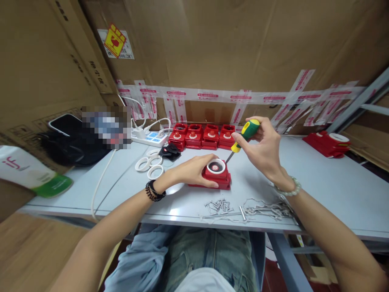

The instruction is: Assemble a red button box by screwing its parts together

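A red plastic housing [225,181] topped with a white ring [216,172] lies on the table in front of me. Inside the ring is a black disc with a small red-and-white centre. My left hand [199,171] grips the housing from its left side, thumb along the near edge. A screwdriver [248,129] with a green and yellow handle is held in my right hand [265,150]. Its shaft slants down to the left, and the tip reaches the right rear corner of the housing; the exact contact is hard to make out. Several loose screws [219,206] are piled nearer me.
Several red housings [193,136] line the back, beside a white power strip [150,137]. White rings [155,172] and black parts [170,151] lie left. Chains and metal pins [263,211] sit at the front edge. More red housings [326,144] stand right; a tube [33,172] stands left.
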`<action>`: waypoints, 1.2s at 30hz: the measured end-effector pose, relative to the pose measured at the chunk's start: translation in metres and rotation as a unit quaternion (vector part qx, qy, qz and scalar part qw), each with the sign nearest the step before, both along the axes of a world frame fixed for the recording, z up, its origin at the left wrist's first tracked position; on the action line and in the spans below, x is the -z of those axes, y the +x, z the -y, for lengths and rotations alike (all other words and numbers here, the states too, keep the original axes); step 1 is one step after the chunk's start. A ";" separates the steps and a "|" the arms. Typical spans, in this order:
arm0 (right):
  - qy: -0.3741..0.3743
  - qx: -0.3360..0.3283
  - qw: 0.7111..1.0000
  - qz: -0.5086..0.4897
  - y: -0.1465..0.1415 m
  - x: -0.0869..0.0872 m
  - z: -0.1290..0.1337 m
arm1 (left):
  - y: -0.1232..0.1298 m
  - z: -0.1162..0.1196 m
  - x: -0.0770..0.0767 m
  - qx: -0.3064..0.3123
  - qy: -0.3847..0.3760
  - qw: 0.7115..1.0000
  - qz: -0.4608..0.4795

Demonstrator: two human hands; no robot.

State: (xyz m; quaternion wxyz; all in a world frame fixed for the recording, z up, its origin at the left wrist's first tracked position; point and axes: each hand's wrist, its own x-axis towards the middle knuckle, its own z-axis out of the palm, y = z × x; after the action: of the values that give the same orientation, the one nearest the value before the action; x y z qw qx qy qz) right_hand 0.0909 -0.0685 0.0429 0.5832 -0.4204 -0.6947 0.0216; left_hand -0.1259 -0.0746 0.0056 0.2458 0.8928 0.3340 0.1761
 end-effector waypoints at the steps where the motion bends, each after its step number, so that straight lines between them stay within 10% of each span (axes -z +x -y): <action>1: 0.001 0.004 1.000 -0.001 0.000 0.000 -0.001 | 0.000 0.000 0.000 0.000 0.001 1.000 0.001; 20: 0.040 0.111 0.978 0.175 -0.011 -0.004 0.008 | 0.001 0.000 0.001 -0.001 0.012 1.000 -0.006; 30: -0.063 0.038 0.973 0.217 -0.010 -0.036 0.010 | 0.000 -0.002 0.003 0.015 0.012 1.000 0.003; 36: -0.112 -0.136 0.942 0.286 -0.002 -0.057 0.005 | -0.001 -0.001 0.000 0.020 0.001 1.000 0.000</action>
State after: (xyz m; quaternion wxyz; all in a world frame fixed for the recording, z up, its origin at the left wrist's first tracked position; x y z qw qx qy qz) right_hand 0.0886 -0.0734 0.0995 0.3003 -0.3734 -0.8758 0.0574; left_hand -0.1272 -0.0734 0.0056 0.2481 0.8998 0.3156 0.1710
